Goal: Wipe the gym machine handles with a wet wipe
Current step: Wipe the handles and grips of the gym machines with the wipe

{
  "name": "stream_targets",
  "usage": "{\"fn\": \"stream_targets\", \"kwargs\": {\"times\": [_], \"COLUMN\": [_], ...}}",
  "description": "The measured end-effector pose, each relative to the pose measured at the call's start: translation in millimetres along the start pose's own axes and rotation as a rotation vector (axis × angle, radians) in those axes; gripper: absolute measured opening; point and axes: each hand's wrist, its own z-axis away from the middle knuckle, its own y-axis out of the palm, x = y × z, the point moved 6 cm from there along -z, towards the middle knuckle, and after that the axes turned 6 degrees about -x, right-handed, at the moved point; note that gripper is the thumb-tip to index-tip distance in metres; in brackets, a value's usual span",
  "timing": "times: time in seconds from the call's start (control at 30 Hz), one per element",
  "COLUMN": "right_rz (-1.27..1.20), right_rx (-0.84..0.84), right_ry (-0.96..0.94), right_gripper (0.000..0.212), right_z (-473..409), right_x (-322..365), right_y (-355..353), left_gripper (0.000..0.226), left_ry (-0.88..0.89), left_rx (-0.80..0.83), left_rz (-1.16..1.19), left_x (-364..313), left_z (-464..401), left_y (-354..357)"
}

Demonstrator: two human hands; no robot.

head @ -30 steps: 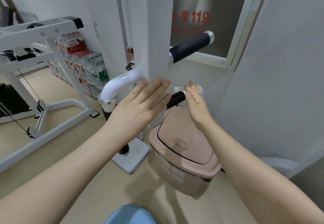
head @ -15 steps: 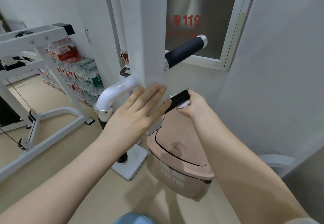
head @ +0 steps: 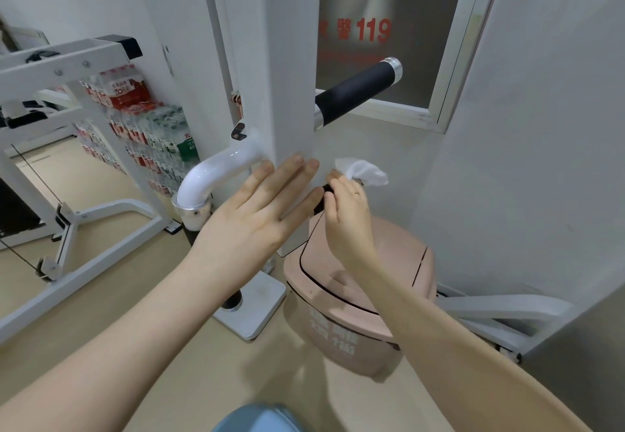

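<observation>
A white upright post of the gym machine stands in front of me. My left hand lies flat against its lower part, fingers apart, holding nothing. My right hand grips a white wet wipe wrapped over the outer end of the lower black handle, which is mostly hidden behind the hand. The upper black handle with a chrome end cap sticks out to the right, untouched. A white curved tube leaves the post on the left.
A pink lidded bin stands right below the lower handle. The machine's white foot plate rests on the beige floor. Another white machine frame and stacked water bottle packs are on the left. A wall and window frame close the right.
My right hand slid inward along the lower handle, then back out to its end, where the wipe now shows above the fingers. My left hand stayed flat on the post.
</observation>
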Motion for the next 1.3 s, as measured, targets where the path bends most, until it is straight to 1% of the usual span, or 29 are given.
{"fn": "stream_targets", "kwargs": {"times": [0.1,0.17,0.23,0.3,0.37,0.43,0.5,0.57,0.6,0.67,0.7,0.73,0.77,0.8,0.83,0.87,0.9,1.0,1.03,1.07,1.1,1.13,1.17,1.23,1.3], "right_rz": [0.057,0.043,0.011,-0.007,-0.017,0.059,0.198,0.231,0.201,0.162,0.187,0.244,0.304,0.344,0.366,0.378,0.380,0.361,0.382,0.400,0.393,0.367,0.321,0.229,0.206], "right_rx": [-0.073,-0.106,-0.146,-0.186,-0.209,-0.228,-0.280,-0.292,-0.240,-0.023,0.079,0.139,0.161,0.149,0.108,0.077,0.087,0.291,0.307,0.279,0.213,0.151,0.130,0.234,0.365], "right_ry": [-0.076,-0.083,-0.020,0.054,0.071,0.016,-0.044,-0.139,-0.228,-0.416,-0.480,-0.515,-0.499,-0.424,-0.345,-0.313,-0.350,-0.587,-0.590,-0.514,-0.428,-0.389,-0.407,-0.538,-0.634], "right_gripper": [0.051,0.053,0.053,0.048,0.031,0.019,0.018,0.020,0.023,0.028,0.025,0.019,0.017,0.019,0.021,0.022,0.022,0.013,0.015,0.020,0.025,0.031,0.034,0.034,0.030], "right_z": [-13,-21,-26,-30,-33,-35,-35,-33,-31,-19,-15,-17,-23,-31,-38,-40,-37,-11,-14,-24,-35,-39,-34,-11,5], "right_x": [-12,-20,-27,-34,-37,-34,-29,-20,-12,2,6,6,0,-10,-18,-20,-14,8,6,-3,-14,-20,-17,1,8], "right_y": [-10,-16,-21,-23,-21,-19,-22,-21,-16,0,4,3,-2,-8,-16,-21,-19,3,2,-3,-10,-18,-18,-4,9], "left_gripper": [0.046,0.047,0.047,0.047,0.047,0.047,0.046,0.046,0.046,0.046,0.045,0.045,0.046,0.045,0.044,0.044,0.044,0.045,0.045,0.046,0.046,0.047,0.047,0.047,0.046], "left_ry": [0.001,0.003,0.003,0.003,0.004,0.002,0.003,0.009,0.010,0.007,0.003,-0.003,-0.005,-0.003,-0.002,-0.001,0.000,0.007,0.005,0.004,0.002,-0.002,-0.005,-0.004,-0.003], "left_rx": [-0.001,0.003,0.002,-0.001,0.002,0.005,0.008,0.010,0.010,0.004,0.001,-0.001,-0.002,-0.001,0.001,0.002,0.005,0.025,0.029,0.032,0.038,0.042,0.045,0.049,0.048], "left_rz": [-0.004,-0.009,-0.015,-0.023,-0.029,-0.030,-0.028,-0.031,-0.032,-0.035,-0.032,-0.028,-0.026,-0.022,-0.018,-0.016,-0.017,-0.027,-0.026,-0.024,-0.019,-0.016,-0.014,-0.007,-0.003], "left_x": [0,-1,-1,0,0,1,0,0,-1,-2,-2,-2,-2,-3,-4,-5,-5,-7,-7,-7,-7,-6,-6,-5,-3], "left_z": [0,0,0,0,0,0,-1,-1,-2,-2,-2,-2,-3,-3,-2,-2,-2,-2,-3,-3,-3,-3,-3,-2,-3], "left_y": [0,-1,0,0,1,1,0,0,-1,-2,-3,-4,-4,-5,-6,-6,-7,-7,-7,-7,-7,-6,-7,-6,-6]}}
